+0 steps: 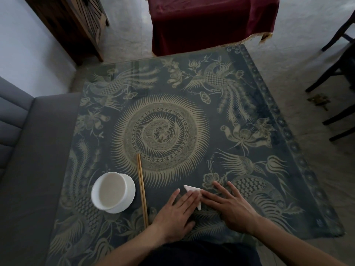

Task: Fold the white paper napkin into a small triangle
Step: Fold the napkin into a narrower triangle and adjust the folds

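The white paper napkin [190, 189] lies folded small on the patterned table, near the front edge. Only a pointed tip at the top and a small corner lower down show; the rest is hidden under my fingers. My left hand [175, 212] rests flat with its fingers spread over the napkin's left part. My right hand [228, 206] lies flat beside it, its fingers pressing the napkin's right part. Both hands press down on the paper rather than gripping it.
A white bowl on a saucer [113, 191] stands to the left, with a pair of wooden chopsticks [142, 189] lying between it and my hands. The table [269, 189] has a dark patterned top. A grey sofa [28, 160] borders the left; dark chair legs [338, 73] stand at the right.
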